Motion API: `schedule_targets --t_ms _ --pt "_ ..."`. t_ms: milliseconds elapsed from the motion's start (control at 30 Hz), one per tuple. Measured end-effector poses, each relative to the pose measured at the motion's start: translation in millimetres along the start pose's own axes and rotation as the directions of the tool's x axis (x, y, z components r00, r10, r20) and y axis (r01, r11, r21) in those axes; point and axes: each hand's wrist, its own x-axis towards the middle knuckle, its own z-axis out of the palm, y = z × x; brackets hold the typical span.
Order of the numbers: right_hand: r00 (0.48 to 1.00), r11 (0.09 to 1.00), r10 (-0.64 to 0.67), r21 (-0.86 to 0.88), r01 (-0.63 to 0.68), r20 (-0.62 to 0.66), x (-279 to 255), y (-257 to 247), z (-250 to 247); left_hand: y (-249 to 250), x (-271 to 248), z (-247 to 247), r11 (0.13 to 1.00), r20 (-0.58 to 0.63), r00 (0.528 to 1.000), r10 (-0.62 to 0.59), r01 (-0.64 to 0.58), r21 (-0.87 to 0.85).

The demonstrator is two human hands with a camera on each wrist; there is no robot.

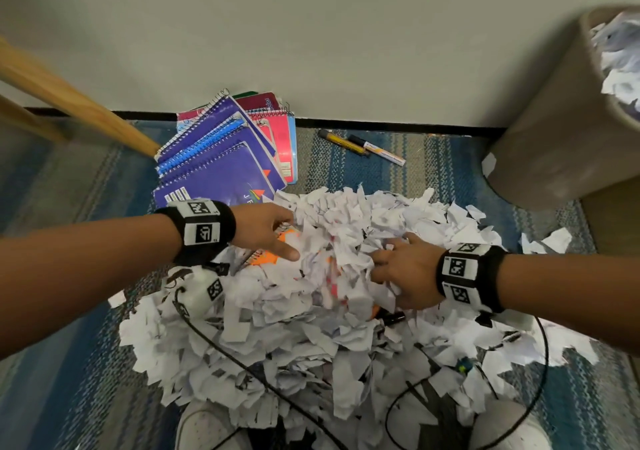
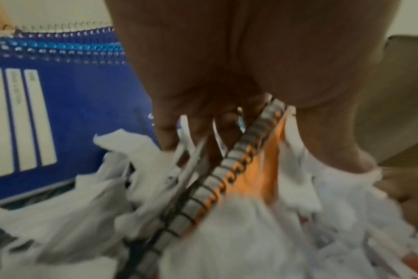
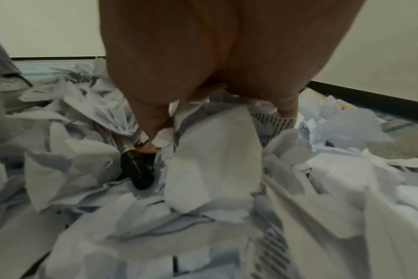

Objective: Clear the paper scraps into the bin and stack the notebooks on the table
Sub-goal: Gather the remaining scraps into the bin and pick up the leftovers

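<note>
Left hand point(image 1: 265, 230): fingers buried in paper scraps point(image 1: 311, 328), orange notebook point(image 2: 260, 169) gripped at its spiral.
Right hand point(image 1: 403, 273): scraps gathered under curled fingers.

white paper scraps point(image 1: 346, 228), purple notebooks point(image 1: 221, 159), blue striped rug point(image 1: 433, 169)

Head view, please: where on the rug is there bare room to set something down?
Bare rug lies left of the notebooks, and a strip between the markers and the bin. The middle is crowded: the paper scraps bury it, with both hands, left hand and right hand, in the heap.
</note>
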Motion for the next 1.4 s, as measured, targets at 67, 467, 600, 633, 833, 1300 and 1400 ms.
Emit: schedule_targets --t_ms 67,467,600,633,833,1300,1400 --pt "0.999 0.999 0.028 0.031 -0.028 -0.018 -3.8 3.5 -0.6 8.0 -4.5 -10.3 0.998 0.056 0.998 0.022 -0.024 0.05" --pt "0.991 0.991 0.125 -0.043 -0.123 0.051 -17.6 16.4 -10.7 72.2 -35.0 -77.5 0.967 -0.048 0.967 0.25 -0.251 -0.031" --pt "0.971 0.975 0.223 0.032 -0.221 -0.081 -19.7 13.5 -20.2 80.9 -47.2 -110.0 0.97 -0.076 0.97 0.23 -0.234 -0.058" --pt "0.953 0.966 0.257 0.065 -0.249 -0.163 -19.0 11.8 -24.8 79.9 -50.5 -117.7 0.972 -0.064 0.975 0.211 -0.216 -0.089" --pt "0.865 0.982 0.167 0.16 -0.102 -0.473 7.9 -11.1 -40.0 63.9 -58.1 -145.2 0.984 0.11 0.986 0.121 -0.134 0.116" --pt "0.895 0.853 0.4 0.436 -0.286 -0.196 77.1 -49.2 -7.1 41.6 -62.9 -123.6 0.967 0.124 0.991 -0.048 0.015 0.253" --pt "0.867 0.841 0.451 0.428 -0.332 -0.213 78.0 -46.3 -2.8 37.2 -57.5 -114.9 0.952 0.083 0.994 -0.073 0.045 0.303"
